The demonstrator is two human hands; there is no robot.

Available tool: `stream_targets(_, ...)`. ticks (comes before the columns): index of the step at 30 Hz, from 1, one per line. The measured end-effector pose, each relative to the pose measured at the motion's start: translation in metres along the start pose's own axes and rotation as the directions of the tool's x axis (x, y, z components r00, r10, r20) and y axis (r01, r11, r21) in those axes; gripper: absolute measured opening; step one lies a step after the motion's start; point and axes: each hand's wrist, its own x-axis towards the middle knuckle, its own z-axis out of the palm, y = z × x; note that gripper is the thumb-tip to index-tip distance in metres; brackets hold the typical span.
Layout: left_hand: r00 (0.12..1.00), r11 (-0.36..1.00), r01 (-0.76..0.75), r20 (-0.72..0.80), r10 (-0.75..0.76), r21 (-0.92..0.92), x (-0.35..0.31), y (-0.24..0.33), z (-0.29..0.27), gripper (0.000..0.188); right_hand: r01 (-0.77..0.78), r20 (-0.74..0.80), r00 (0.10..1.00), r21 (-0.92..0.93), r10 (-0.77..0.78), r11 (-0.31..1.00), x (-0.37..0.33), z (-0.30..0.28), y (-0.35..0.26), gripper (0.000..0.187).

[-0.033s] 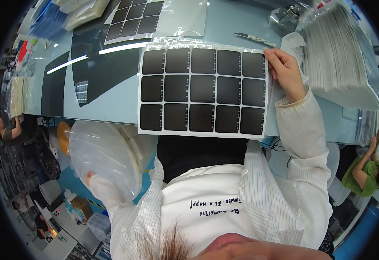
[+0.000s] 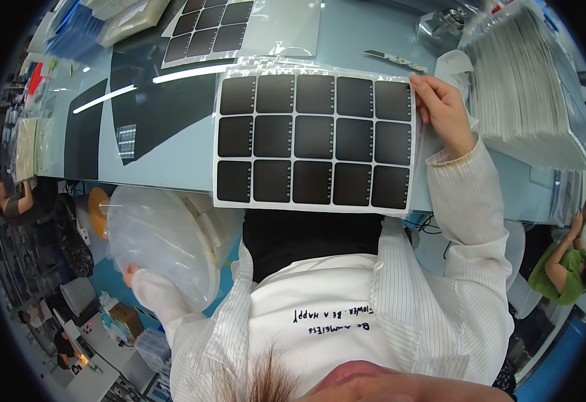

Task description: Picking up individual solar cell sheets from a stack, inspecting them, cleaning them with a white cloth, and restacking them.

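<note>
A white sheet of black rounded-square stickers (image 2: pixel 313 137) lies at the near edge of the table, with a crinkled clear film along its far side. My right hand (image 2: pixel 443 110) pinches the sheet's far right corner between thumb and fingers. Low on the left, my left hand (image 2: pixel 131 273) is beside a bin lined with clear plastic (image 2: pixel 152 234). Its fingers are small and mostly hidden, so I cannot make out whether it grips the liner. Another sticker sheet (image 2: pixel 202 40) rests farther back on the table.
Dark film pieces (image 2: pixel 165 114) lie on the left of the glass-topped table (image 2: pixel 346 40). A craft knife (image 2: pixel 395 61) lies behind my right hand. A tall stack of sheets (image 2: pixel 517 94) and a metal-topped glass bottle (image 2: pixel 440 25) stand at right. Other people work at both sides.
My left hand has shifted slightly to the left along the lined bin. The right hand and the sticker sheet look almost unchanged.
</note>
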Motion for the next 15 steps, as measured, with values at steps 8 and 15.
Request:
stream_targets(8,0.665,0.589,-0.673,-0.017,0.747,-0.447,-0.092,0.358,-0.099,0.012,-0.222,0.319,0.912,-0.146,0.258,0.964,-0.027,-0.018,-0.039,0.015)
stream_targets(15,0.118,0.325,-0.623,0.325,0.938,-0.712,-0.222,0.490,-0.103,0.017,-0.316,0.269,0.899,-0.145,0.344,0.938,-0.030,-0.010,-0.037,0.016)
